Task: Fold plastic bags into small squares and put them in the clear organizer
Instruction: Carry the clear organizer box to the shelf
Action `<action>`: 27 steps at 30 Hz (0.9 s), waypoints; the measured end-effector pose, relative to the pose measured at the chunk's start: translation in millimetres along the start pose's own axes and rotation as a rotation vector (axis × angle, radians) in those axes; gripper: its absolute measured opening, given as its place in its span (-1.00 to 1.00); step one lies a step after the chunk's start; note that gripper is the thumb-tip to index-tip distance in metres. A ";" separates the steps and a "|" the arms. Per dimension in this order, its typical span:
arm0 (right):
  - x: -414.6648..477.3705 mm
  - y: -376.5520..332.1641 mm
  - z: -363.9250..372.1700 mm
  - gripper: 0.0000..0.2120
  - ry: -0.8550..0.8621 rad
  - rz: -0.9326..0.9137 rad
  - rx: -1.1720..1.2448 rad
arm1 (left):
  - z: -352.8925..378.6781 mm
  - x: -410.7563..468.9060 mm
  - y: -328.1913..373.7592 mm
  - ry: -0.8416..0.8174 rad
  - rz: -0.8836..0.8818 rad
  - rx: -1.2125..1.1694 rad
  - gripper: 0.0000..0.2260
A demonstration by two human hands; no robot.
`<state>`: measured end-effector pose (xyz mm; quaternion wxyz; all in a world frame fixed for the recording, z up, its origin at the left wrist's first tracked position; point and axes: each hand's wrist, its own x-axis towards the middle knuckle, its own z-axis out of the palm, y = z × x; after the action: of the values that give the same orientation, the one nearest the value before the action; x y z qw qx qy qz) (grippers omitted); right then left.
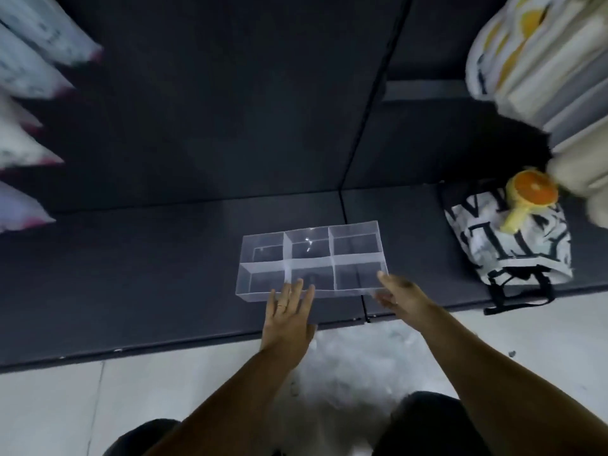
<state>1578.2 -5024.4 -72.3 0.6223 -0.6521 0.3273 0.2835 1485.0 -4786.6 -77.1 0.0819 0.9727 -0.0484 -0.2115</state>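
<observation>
Dark mat (158,258) bears six-compartment clear organizer (309,260), left hand (289,312), right hand (403,299) at it.

We count one clear organizer (311,261), split into six compartments, two rows of three. We count two hands, the left hand (289,314) and the right hand (401,297), with one ring (282,306) on the left. At the left edge we make out five white bags (23,146) by their pointed corners, though blur leaves that count unsure. On the right we see one black-and-white bag (513,251) and one pile of bags (533,70), too blurred to number.
</observation>
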 end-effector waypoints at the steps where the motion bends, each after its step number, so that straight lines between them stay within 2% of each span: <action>1: 18.5 7.2 0.2 -0.80 -0.012 -0.012 -0.004 | 18.3 10.2 -1.4 0.036 -0.013 0.016 -0.37; 7: 104.3 50.6 0.9 -0.64 -0.070 -0.047 -0.041 | 109.6 48.1 -17.5 0.118 -0.129 0.087 -0.33; 11: 118.7 62.2 10.7 -0.57 0.040 -0.132 -0.085 | 137.2 60.2 -16.1 0.248 -0.136 0.077 -0.24; 12: 115.5 63.9 16.0 -0.56 0.108 -0.163 -0.167 | 139.2 60.9 -16.2 0.280 -0.126 0.079 -0.25; 14: 103.0 71.1 27.5 -0.51 0.342 -0.302 -0.498 | 143.6 57.0 -18.1 0.329 -0.121 0.101 -0.28; 16: 79.7 84.7 42.2 -0.48 0.556 -0.599 -0.823 | 149.3 45.0 -18.8 0.325 -0.149 0.099 -0.32; 17: 67.9 94.6 50.9 -0.47 0.550 -0.764 -0.965 | 154.1 37.4 -18.1 0.297 -0.155 0.094 -0.34; 18: 58.9 105.5 59.8 -0.45 0.461 -0.902 -1.115 | 161.4 30.0 -18.1 0.258 -0.148 0.087 -0.37; 20: 52.2 125.0 79.1 -0.37 0.189 -1.017 -1.389 | 175.8 19.8 -22.4 0.143 -0.113 0.050 -0.39; 22: 54.4 136.3 94.8 -0.32 0.040 -0.942 -1.535 | 183.8 14.3 -31.7 0.030 -0.082 0.005 -0.37; 27: 58.5 133.9 106.9 -0.28 0.036 -0.835 -1.595 | 179.2 11.6 -41.0 -0.063 -0.043 -0.024 -0.33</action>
<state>1514.3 -4923.7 -208.5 0.0317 -0.9604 -0.2207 0.1669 1422.8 -4772.7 -249.9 0.0873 0.9653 -0.0273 -0.2445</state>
